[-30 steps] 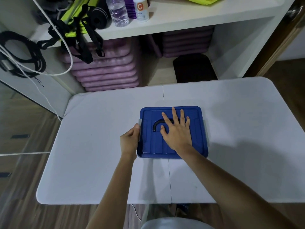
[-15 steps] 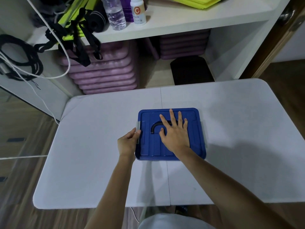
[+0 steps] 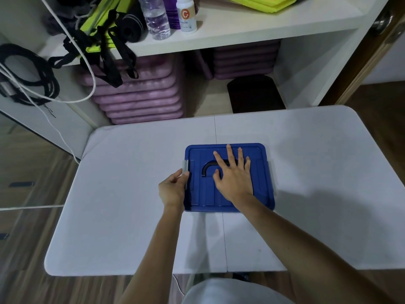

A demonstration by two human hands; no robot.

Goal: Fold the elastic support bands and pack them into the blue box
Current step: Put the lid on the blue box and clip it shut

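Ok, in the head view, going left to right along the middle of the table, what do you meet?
Bare white table → left hand → grey latch on the box's left edge → black handle in the blue lid → right hand flat on the lid → bare table.

I seem to be in a home exercise or storage corner: a white folding table (image 3: pixel 131 205) on wood-look flooring, and at the far side a white shelf unit (image 3: pixel 252 38) with stacked purple foam mats (image 3: pixel 140 97), yellow-green straps (image 3: pixel 98 25) and a water bottle (image 3: pixel 155 18).
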